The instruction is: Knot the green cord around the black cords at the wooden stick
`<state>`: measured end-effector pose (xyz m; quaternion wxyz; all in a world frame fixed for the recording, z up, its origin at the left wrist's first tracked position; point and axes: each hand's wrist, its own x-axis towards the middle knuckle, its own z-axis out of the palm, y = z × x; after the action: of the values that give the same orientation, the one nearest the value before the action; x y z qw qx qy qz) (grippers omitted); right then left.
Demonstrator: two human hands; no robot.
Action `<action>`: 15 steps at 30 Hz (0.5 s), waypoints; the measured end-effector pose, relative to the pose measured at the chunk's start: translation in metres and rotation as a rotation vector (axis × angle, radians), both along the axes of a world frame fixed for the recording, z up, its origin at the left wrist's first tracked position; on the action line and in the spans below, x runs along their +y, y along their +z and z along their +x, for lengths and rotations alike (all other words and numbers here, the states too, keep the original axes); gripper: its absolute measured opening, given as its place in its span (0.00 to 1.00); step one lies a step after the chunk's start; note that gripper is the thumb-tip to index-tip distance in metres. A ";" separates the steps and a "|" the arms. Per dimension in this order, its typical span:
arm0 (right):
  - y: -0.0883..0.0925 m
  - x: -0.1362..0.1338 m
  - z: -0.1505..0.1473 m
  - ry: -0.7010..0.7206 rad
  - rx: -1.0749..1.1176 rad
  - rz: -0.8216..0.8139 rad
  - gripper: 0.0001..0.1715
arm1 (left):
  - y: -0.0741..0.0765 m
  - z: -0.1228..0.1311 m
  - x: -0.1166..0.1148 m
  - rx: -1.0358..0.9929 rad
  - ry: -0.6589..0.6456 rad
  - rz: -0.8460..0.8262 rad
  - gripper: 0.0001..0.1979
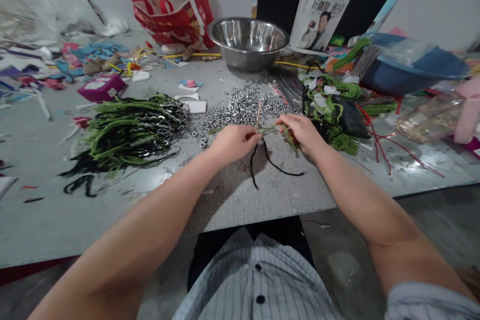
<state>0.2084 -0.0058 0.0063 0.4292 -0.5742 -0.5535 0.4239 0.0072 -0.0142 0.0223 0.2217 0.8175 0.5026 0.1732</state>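
Observation:
Over the middle of the table, my left hand (235, 143) is closed in a pinch on a green cord, whose loose end pokes out beyond the knuckles. My right hand (303, 134) grips another stretch of the green cord (268, 131), with its tail hanging below the fingers. Between the hands, two ends of a black cord (276, 167) trail down onto the tabletop. A thin wooden stick (259, 112) stands upright by the left fingertips; its lower end is hidden. Just behind the hands lies a spread of small silver metal rings or nuts (243, 100).
To the left lies a heap of green and black cords with metal rings (131, 130), near a purple box (102, 88). A steel bowl (247, 55) stands behind. At right are green cord bundles (345, 142), red cords (380, 142), a blue basin (408, 75) and a clear bottle (429, 116).

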 end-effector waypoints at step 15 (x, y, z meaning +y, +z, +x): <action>-0.007 -0.006 0.003 -0.200 -0.964 0.473 0.16 | 0.006 -0.031 0.019 0.592 0.178 0.118 0.16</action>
<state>0.2115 -0.0121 -0.0010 0.2826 -0.6412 -0.7104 -0.0664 -0.0233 0.0050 0.0282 0.0019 0.7965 0.6041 -0.0249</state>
